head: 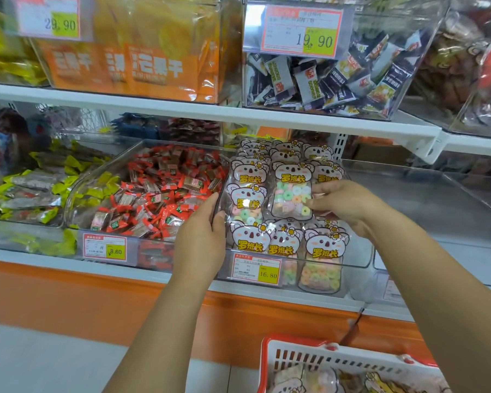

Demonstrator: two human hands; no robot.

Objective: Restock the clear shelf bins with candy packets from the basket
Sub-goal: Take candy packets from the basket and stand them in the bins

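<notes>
Koala-print candy packets fill a clear shelf bin on the lower shelf, in rows. My right hand pinches the right side of one packet of coloured ring candies lying on top of the rows. My left hand rests with straight fingers against the left side of the packets at the bin's left wall. A white basket with a red rim sits at the bottom right, holding more koala packets.
Left of the koala bin stands a clear bin of red-wrapped sweets, then one with yellow-green wrappers. A clear bin at the right looks bare. The upper shelf overhangs with orange boxes and dark packets. Price tags line the shelf front.
</notes>
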